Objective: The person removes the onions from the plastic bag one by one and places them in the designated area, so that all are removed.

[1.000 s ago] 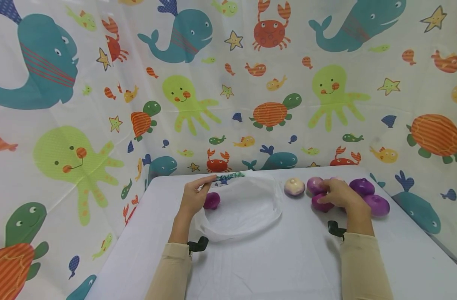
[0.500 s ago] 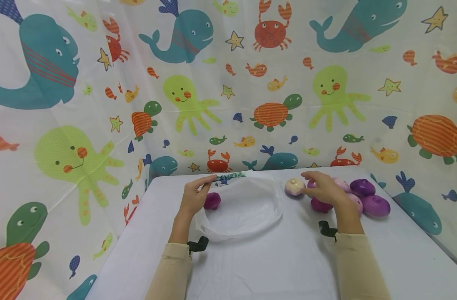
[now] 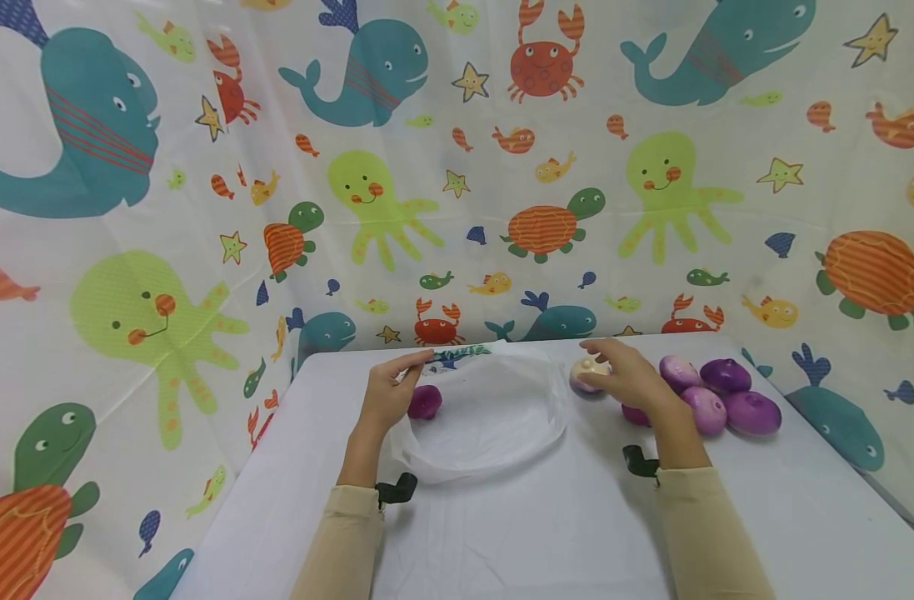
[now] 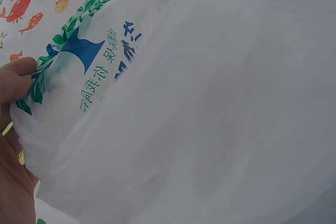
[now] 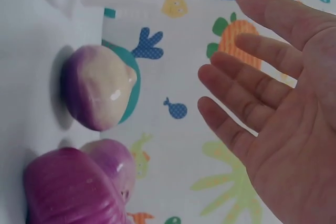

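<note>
At the left, my left hand (image 3: 389,392) pinches the edge of a white plastic bag (image 3: 486,458) between thumb and fingers. The bag lies with its mouth spread wide, and green and blue print shows near the pinch in the left wrist view. A dark purple onion (image 3: 424,402) shows inside the bag, near the left hand. My right hand (image 3: 636,386) hovers with its fingers spread, holding nothing. Beside its fingertips in the head view is a white-and-purple onion (image 5: 100,87), partly covered by the hand; the right wrist view shows a gap between them.
Several purple onions (image 3: 704,410) sit clustered to the right of the right hand, one (image 3: 636,414) partly hidden under it. All rest on a white-covered table (image 3: 546,533). A curtain (image 3: 457,208) printed with sea animals hangs behind and at the sides.
My right hand has moved left, away from the purple onions and over to the white-and-purple onion, its fingers spread. My left hand has stayed in place on the bag.
</note>
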### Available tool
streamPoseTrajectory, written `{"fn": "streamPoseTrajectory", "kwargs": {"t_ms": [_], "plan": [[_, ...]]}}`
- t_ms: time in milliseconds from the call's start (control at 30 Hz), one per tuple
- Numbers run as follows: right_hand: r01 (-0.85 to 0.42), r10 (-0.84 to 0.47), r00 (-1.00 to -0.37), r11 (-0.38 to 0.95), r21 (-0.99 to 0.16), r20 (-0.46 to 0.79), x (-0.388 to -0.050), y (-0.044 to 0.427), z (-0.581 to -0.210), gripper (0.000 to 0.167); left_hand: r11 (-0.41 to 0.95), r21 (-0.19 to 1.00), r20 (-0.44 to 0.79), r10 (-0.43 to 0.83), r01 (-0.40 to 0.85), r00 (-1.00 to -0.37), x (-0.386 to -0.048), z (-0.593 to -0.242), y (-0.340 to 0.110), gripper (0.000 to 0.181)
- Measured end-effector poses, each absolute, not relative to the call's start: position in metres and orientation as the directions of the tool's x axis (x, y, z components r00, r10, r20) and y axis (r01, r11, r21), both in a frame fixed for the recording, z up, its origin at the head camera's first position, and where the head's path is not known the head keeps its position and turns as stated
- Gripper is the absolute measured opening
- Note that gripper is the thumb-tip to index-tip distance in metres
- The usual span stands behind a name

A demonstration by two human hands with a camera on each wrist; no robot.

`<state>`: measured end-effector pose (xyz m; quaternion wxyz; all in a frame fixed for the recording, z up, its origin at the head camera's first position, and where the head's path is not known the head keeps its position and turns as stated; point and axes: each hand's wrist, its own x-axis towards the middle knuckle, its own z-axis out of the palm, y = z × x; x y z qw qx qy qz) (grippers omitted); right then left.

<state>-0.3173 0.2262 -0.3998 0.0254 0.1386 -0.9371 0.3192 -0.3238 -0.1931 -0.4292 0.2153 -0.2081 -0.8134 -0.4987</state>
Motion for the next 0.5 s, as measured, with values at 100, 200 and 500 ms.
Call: {"fn": "streamPoseTrajectory", "kwargs": {"t_ms": [100, 200, 500], "plan": [[-0.285, -0.246, -0.958, 0.756, -0.589, 0.148, -0.317, 0.220, -0.400, 0.068, 0.423, 0.717, 0.560, 0.123, 0.554, -0.819, -0.324, -0.429, -0.193, 0.030], [-0.299, -0.254, -0.954, 0.751, -0.588, 0.160, -0.316, 0.213, -0.400, 0.066, 0.432, 0.711, 0.564, 0.123, 0.555, -0.817, -0.324, -0.429, -0.193, 0.030], [-0.386, -0.321, -0.920, 0.645, -0.660, 0.225, -0.316, 0.189, -0.403, 0.059, 0.416, 0.721, 0.563, 0.114, 0.554, -0.818, -0.323, -0.429, -0.193, 0.029]]}}
